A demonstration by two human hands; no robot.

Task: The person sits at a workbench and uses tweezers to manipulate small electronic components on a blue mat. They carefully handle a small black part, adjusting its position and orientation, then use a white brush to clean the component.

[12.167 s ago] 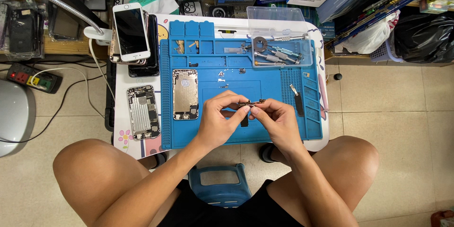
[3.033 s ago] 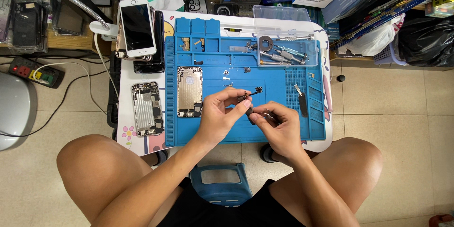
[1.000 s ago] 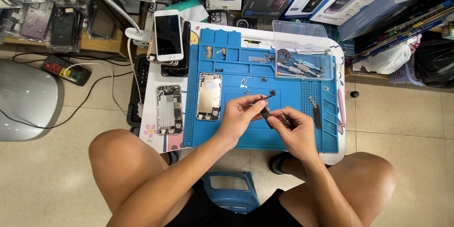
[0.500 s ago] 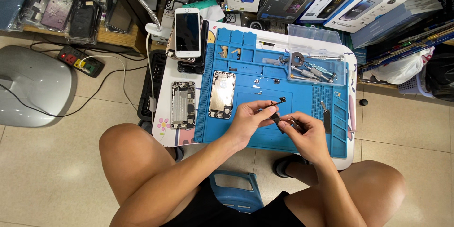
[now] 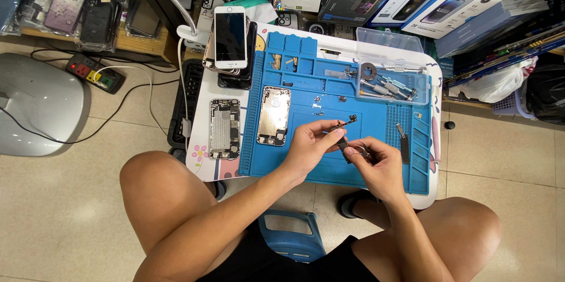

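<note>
Work mat (image 5: 376,164): bright blue
Tabletop (image 5: 206,158): white, small pink flower print at the corner
Phone by the lamp (image 5: 230,37): white front, dark screen
Opened phone shell (image 5: 274,115): silver-grey inside
Small part in the fingers (image 5: 347,123): black
Stool (image 5: 292,236): blue
Floor (image 5: 70,211): beige tiles

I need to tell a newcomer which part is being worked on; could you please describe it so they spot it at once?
Start at the blue mat on the small white table. Above its lower middle, both hands meet: the left hand and right hand pinch a thin dark cable strip. Unlike the two phone shells lying flat, it is lifted off the mat.
</note>
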